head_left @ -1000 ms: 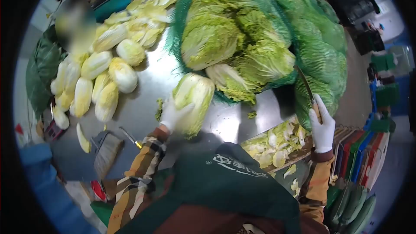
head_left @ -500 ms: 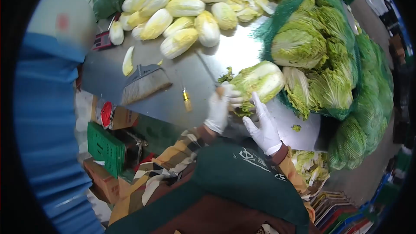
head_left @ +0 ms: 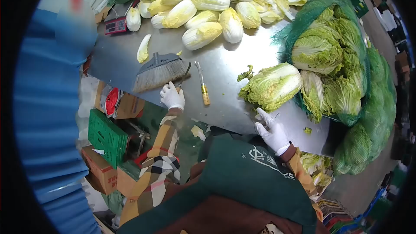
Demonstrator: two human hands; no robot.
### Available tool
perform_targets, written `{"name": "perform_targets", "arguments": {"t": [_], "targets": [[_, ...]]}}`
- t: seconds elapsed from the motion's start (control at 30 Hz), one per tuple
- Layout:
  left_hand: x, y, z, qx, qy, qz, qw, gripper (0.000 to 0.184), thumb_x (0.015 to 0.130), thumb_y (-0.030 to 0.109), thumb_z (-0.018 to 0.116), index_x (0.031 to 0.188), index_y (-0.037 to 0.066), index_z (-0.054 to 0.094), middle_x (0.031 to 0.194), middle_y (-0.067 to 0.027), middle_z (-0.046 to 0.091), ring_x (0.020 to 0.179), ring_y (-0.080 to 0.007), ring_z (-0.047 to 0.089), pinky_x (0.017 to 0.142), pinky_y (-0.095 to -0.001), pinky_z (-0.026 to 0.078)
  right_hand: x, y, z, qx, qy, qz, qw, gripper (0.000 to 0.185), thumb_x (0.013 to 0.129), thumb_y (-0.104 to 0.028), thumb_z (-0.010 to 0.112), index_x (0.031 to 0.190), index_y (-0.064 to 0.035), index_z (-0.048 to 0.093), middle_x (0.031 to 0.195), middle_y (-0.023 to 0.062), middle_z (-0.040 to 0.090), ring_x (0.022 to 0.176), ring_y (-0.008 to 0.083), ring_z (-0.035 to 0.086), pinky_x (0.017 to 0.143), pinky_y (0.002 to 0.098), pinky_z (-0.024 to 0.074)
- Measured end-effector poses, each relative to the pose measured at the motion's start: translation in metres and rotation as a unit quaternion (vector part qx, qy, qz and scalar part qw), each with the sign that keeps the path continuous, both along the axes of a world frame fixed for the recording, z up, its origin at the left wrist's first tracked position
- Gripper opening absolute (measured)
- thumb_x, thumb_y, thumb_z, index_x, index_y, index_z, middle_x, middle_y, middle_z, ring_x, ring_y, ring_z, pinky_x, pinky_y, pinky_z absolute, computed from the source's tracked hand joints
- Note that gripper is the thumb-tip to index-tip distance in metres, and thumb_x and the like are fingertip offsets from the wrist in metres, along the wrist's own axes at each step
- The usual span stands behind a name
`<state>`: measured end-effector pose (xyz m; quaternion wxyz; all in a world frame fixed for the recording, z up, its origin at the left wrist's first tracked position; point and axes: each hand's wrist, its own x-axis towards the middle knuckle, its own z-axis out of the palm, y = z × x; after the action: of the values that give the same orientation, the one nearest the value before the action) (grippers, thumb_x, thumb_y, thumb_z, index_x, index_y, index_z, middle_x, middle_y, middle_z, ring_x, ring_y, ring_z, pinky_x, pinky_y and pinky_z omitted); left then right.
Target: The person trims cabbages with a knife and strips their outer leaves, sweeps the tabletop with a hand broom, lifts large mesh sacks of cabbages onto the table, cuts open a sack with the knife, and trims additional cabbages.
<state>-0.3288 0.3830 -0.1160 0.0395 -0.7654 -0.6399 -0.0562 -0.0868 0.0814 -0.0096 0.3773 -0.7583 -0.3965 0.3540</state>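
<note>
Head view: a bare-topped stretch of steel table (head_left: 225, 104) lies between the two white-gloved hands.
Left hand (head_left: 173, 97): fingers partly curled at the handle of a dark-bladed knife (head_left: 187, 72), beside the hand brush (head_left: 160, 73); whether they grip it firmly, I cannot tell.
Knife control: fingers belong on the handle, well behind the blade; a light, steady touch should keep its edge from snagging the bristles.
Right hand (head_left: 275, 136): fingers spread and loosely bent, with nothing seen in them, near the cabbage's lower side; contact is unclear.
Napa cabbage (head_left: 277, 84): on its side on the table, just beside the green net bag (head_left: 297, 28), leafy end towards the tools; an open palm would steady it better than fingertips, without tearing outer leaves.
Yellow-handled tool (head_left: 205, 97): between brush and cabbage; its metal end calls for care from a reaching wrist.
Leaf scrap (head_left: 245, 73): just off the leafy end, best kept out from under the cabbage so it sits steadily.
</note>
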Motion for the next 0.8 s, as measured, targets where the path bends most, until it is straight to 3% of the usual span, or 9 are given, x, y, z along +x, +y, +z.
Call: {"name": "perform_targets", "arguments": {"t": [0.1, 0.17, 0.3, 0.37, 0.43, 0.57, 0.63, 0.7, 0.8], "targets": [[0.021, -0.007, 0.003, 0.041, -0.118, -0.106, 0.986, 0.033, 0.083, 0.033, 0.068, 0.105, 0.011, 0.058, 0.103, -0.0113, 0.058, 0.099, -0.0298, 0.055, 0.080, -0.0450, 0.045, -0.003, -0.004, 0.000, -0.005, -0.011, -0.007, 1.000, 0.049, 0.087, -0.017, 0.064, 0.134, -0.0085, 0.052, 0.108, 0.0119, 0.066, 0.099, 0.0283, 0.064, 0.087, 0.0340, 0.0505], [0.041, -0.028, -0.004, -0.127, -0.262, -0.086, 0.953, 0.031, 0.083, 0.037, 0.069, 0.090, 0.008, 0.059, 0.086, -0.0110, 0.060, 0.079, -0.0294, 0.060, 0.071, -0.0407, 0.047, -0.006, -0.005, 0.009, -0.015, -0.020, -0.016, 1.000, 0.049, 0.087, -0.018, 0.063, 0.134, -0.0080, 0.051, 0.108, 0.0122, 0.066, 0.098, 0.0284, 0.065, 0.087, 0.0344, 0.0506], [0.059, -0.051, -0.030, -0.156, -0.291, -0.097, 0.939, 0.029, 0.080, 0.028, 0.075, 0.096, 0.006, 0.061, 0.083, -0.0093, 0.063, 0.072, -0.0223, 0.062, 0.070, -0.0348, 0.050, -0.010, -0.009, 0.012, -0.010, -0.031, -0.026, 0.999, 0.048, 0.088, -0.018, 0.063, 0.133, -0.0055, 0.052, 0.108, 0.0138, 0.066, 0.096, 0.0293, 0.065, 0.086, 0.0348, 0.0510], [0.070, -0.049, -0.033, -0.236, -0.425, -0.081, 0.870, 0.029, 0.083, 0.015, 0.073, 0.106, 0.002, 0.060, 0.089, -0.0056, 0.064, 0.072, -0.0143, 0.060, 0.069, -0.0301, 0.051, -0.012, -0.011, 0.012, -0.001, -0.007, -0.048, 0.999, 0.047, 0.089, -0.018, 0.062, 0.132, -0.0043, 0.052, 0.108, 0.0145, 0.066, 0.096, 0.0296, 0.065, 0.085, 0.0349, 0.0511], [0.102, -0.080, 0.034, -0.301, -0.583, -0.048, 0.753, 0.021, 0.086, 0.007, 0.068, 0.103, -0.001, 0.061, 0.093, -0.0039, 0.062, 0.077, -0.0124, 0.060, 0.070, -0.0273, 0.050, -0.013, -0.014, 0.000, 0.008, 0.102, -0.084, 0.991, 0.051, 0.089, -0.018, 0.065, 0.134, -0.0022, 0.049, 0.109, 0.0154, 0.067, 0.098, 0.0213, 0.066, 0.087, 0.0306, 0.0507], [0.151, -0.154, 0.101, -0.386, -0.491, -0.342, 0.702, 0.029, 0.083, 0.006, 0.070, 0.111, 0.002, 0.063, 0.102, -0.0062, 0.061, 0.090, -0.0149, 0.059, 0.080, -0.0283, 0.049, -0.018, -0.001, 0.003, 0.154, 0.283, -0.273, 0.906, 0.046, 0.093, -0.021, 0.064, 0.129, 0.0029, 0.052, 0.107, 0.0096, 0.067, 0.095, 0.0132, 0.062, 0.087, 0.0257, 0.0488], [0.171, -0.177, 0.122, -0.296, -0.352, -0.581, 0.672, 0.039, 0.079, 0.008, 0.072, 0.118, 0.006, 0.063, 0.104, -0.0085, 0.061, 0.100, -0.0213, 0.058, 0.090, -0.0330, 0.045, -0.011, -0.002, -0.004, 0.211, 0.372, -0.375, 0.822, 0.039, 0.095, -0.020, 0.061, 0.126, 0.0019, 0.054, 0.105, 0.0084, 0.066, 0.094, 0.0131, 0.062, 0.086, 0.0240, 0.0484], [0.194, -0.175, 0.119, -0.336, -0.366, -0.597, 0.630, 0.041, 0.078, 0.014, 0.075, 0.116, 0.005, 0.064, 0.109, -0.0107, 0.060, 0.104, -0.0265, 0.056, 0.094, -0.0367, 0.043, -0.001, -0.025, 0.001, 0.271, 0.407, -0.413, 0.769, 0.024, 0.098, -0.017, 0.055, 0.114, 0.0008, 0.058, 0.098, 0.0100, 0.066, 0.087, 0.0147, 0.064, 0.074, 0.0292, 0.0546], [0.249, -0.149, 0.073, -0.316, -0.338, -0.517, 0.720, 0.067, 0.076, 0.037, 0.076, 0.125, -0.002, 0.053, 0.119, -0.0188, 0.055, 0.113, -0.0318, 0.050, 0.098, -0.0432, 0.038, 0.001, -0.058, -0.025, 0.243, 0.375, -0.546, 0.709, 0.014, 0.096, -0.014, 0.058, 0.102, -0.0010, 0.058, 0.085, 0.0151, 0.067, 0.062, 0.0180, 0.063, 0.059, 0.0287, 0.0546]]}}
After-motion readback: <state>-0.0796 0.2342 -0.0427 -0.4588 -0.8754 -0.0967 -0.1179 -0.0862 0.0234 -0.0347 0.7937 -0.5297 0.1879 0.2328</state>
